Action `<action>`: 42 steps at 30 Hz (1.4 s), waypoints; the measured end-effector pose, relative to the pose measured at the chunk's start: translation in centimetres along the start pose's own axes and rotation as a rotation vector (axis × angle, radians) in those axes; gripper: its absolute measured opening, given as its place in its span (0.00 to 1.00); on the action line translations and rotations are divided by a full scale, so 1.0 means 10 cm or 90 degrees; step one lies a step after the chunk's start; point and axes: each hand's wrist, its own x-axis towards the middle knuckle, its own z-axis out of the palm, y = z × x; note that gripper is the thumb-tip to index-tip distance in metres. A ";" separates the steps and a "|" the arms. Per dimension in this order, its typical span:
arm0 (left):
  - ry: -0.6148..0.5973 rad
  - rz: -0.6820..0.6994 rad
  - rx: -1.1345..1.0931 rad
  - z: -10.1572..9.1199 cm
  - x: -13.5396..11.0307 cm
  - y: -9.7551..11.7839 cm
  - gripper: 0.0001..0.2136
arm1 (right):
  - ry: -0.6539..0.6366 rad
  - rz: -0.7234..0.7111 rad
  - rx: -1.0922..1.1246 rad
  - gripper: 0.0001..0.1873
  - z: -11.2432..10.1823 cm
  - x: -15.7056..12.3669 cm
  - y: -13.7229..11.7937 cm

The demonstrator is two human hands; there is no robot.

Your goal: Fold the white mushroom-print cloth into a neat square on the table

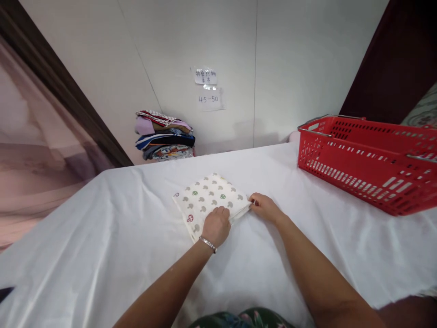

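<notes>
A folded cream cloth [208, 196] with a small mushroom print lies in the middle of the white-covered table [102, 237]. My left hand [215, 225], with a bracelet on the wrist, rests on the cloth's near edge with its fingers curled over it. At the cloth's right corner, my right hand [264, 207] pinches the fabric between fingertips.
A red plastic basket [368, 159] stands on the table at the right. A stack of folded colourful cloths [165, 141] sits at the back against the white wall, under two paper labels [208, 89]. A dark door frame runs along the left.
</notes>
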 end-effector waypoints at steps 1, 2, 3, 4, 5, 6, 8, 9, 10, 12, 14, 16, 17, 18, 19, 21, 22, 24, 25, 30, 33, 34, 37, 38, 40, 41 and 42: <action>0.005 0.006 0.008 0.00 -0.01 0.01 0.07 | 0.002 0.002 0.003 0.05 0.00 -0.01 -0.01; 0.012 0.015 0.016 0.01 -0.01 0.01 0.07 | 0.003 0.004 0.006 0.05 -0.01 -0.01 -0.01; 0.018 0.024 0.023 0.01 -0.02 0.01 0.08 | 0.005 0.006 0.009 0.05 -0.01 -0.02 -0.02; 0.024 0.032 0.028 0.01 -0.04 0.01 0.08 | 0.007 0.008 0.011 0.05 -0.01 -0.02 -0.02; 0.027 0.037 0.029 0.01 -0.05 0.01 0.08 | 0.008 0.009 0.013 0.05 -0.01 -0.02 -0.03; 0.031 0.039 0.028 0.02 -0.07 0.01 0.08 | 0.008 0.010 0.015 0.05 -0.01 -0.03 -0.03; 0.037 0.038 0.022 0.02 -0.11 -0.01 0.08 | 0.010 0.009 0.021 0.05 -0.01 -0.03 -0.03; 0.040 0.035 0.022 0.01 -0.14 -0.03 0.08 | 0.011 0.007 0.025 0.05 -0.01 -0.03 -0.03; 0.042 0.029 0.024 0.01 -0.16 -0.04 0.08 | 0.010 0.007 0.028 0.05 -0.01 -0.03 -0.03; 0.042 0.011 0.031 0.00 -0.21 -0.06 0.07 | 0.011 0.009 0.031 0.05 -0.01 -0.04 -0.02; 0.040 -0.004 0.037 -0.01 -0.25 -0.08 0.07 | 0.011 0.010 0.030 0.05 0.00 -0.04 -0.02; 0.045 -0.003 0.041 -0.02 -0.28 -0.09 0.07 | 0.015 0.007 0.026 0.05 0.00 -0.04 -0.01; 0.050 0.003 0.042 -0.02 -0.28 -0.10 0.07 | 0.017 0.004 0.024 0.04 0.00 -0.03 -0.01; 0.056 0.010 0.043 -0.02 -0.29 -0.10 0.07 | 0.020 0.001 0.022 0.04 0.01 -0.03 -0.01; 0.061 0.017 0.043 -0.01 -0.30 -0.11 0.07 | 0.023 0.000 0.021 0.04 0.01 -0.03 -0.01; 0.070 0.034 0.036 0.01 -0.30 -0.12 0.06 | 0.026 -0.001 0.027 0.04 0.02 -0.04 0.00; 0.074 0.042 0.029 0.02 -0.31 -0.13 0.06 | 0.027 -0.001 0.031 0.04 0.02 -0.04 0.00; 0.086 0.051 0.011 0.05 -0.33 -0.14 0.05 | 0.026 -0.004 0.035 0.05 0.03 -0.04 0.01; 0.094 0.052 0.002 0.06 -0.35 -0.15 0.05 | 0.026 -0.008 0.034 0.05 0.04 -0.04 0.02; 0.121 0.030 -0.038 0.09 -0.42 -0.17 0.05 | 0.035 -0.043 0.000 0.07 0.07 -0.03 0.07; 0.121 0.022 -0.061 0.09 -0.43 -0.17 0.05 | 0.071 -0.094 -0.054 0.10 0.07 -0.03 0.04; 0.119 0.020 -0.066 0.09 -0.43 -0.18 0.05 | 0.080 -0.112 -0.075 0.11 0.07 -0.03 0.03; 0.113 0.013 -0.073 0.09 -0.42 -0.18 0.05 | 0.074 -0.153 -0.114 0.13 0.08 -0.04 -0.03; 0.111 0.011 -0.075 0.08 -0.42 -0.18 0.05 | 0.071 -0.160 -0.119 0.14 0.08 -0.04 -0.04; 0.110 0.003 -0.080 0.08 -0.41 -0.18 0.05 | 0.066 -0.169 -0.123 0.14 0.10 -0.04 -0.04; 0.109 -0.003 -0.085 0.07 -0.40 -0.17 0.05 | 0.064 -0.171 -0.123 0.14 0.10 -0.04 -0.03; 0.108 -0.010 -0.092 0.07 -0.39 -0.17 0.04 | 0.062 -0.172 -0.122 0.14 0.11 -0.03 -0.02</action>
